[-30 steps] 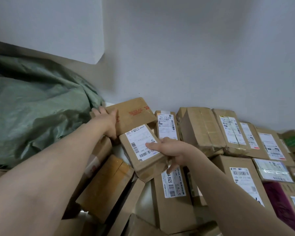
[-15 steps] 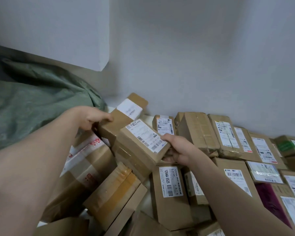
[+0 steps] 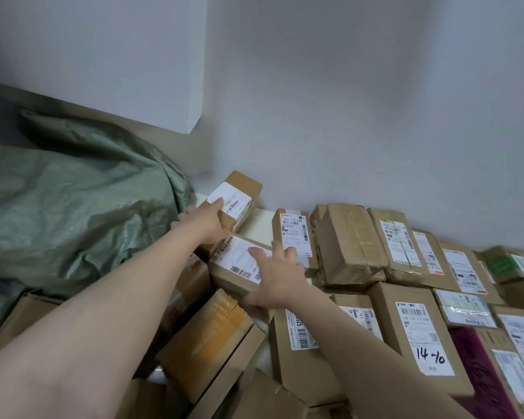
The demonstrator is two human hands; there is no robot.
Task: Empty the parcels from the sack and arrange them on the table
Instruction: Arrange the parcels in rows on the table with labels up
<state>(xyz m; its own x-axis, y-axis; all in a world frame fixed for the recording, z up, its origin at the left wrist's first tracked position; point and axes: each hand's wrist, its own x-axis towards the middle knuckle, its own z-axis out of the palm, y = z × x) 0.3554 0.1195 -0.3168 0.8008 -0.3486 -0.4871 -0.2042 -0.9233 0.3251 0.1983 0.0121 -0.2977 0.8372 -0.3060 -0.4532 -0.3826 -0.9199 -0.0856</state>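
Observation:
A crumpled green sack (image 3: pixel 73 213) lies at the left against the wall. Many brown cardboard parcels cover the white table (image 3: pixel 262 222). My left hand (image 3: pixel 206 220) grips a brown parcel with a white label (image 3: pixel 235 196) at the back, near the wall. My right hand (image 3: pixel 280 275) lies with spread fingers on a second labelled parcel (image 3: pixel 238 267) just in front of it, the thumb down its near side. This parcel rests on other boxes.
A row of labelled boxes (image 3: pixel 394 246) lines the wall to the right. A box marked 14-10 (image 3: pixel 418 337) and a dark red parcel (image 3: pixel 478 376) lie at the right front. A box with orange tape (image 3: pixel 212 337) tilts in the heap at the centre front.
Both hands have moved their parcels away from me toward the wall. The right hand has gone from gripping its parcel's edge to lying spread on top of it.

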